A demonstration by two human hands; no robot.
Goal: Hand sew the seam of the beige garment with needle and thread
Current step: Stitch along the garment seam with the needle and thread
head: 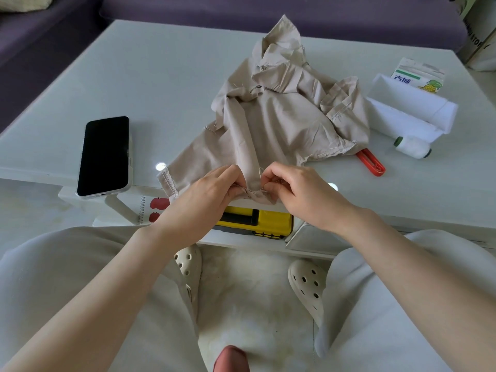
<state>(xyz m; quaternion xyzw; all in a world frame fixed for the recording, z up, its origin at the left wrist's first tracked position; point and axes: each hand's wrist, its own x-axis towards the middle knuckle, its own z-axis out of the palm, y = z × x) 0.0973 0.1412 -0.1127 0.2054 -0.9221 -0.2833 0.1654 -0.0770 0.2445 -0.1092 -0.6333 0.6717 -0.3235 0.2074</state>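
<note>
phone [104, 156] left of garment [279, 124], spool [413, 146] right

Beige garment [271, 124], black phone [104, 154], yellow box [271, 224], red-orange tool [371, 162]

One wide-angle view from a camera worn on a seated person's head, facing forward and steeply down. The left hand [212, 189] and right hand [298, 191] meet close below the lens at the near edge of the white surface [166, 84]; a purple sofa [268, 9] crosses the top.
</note>
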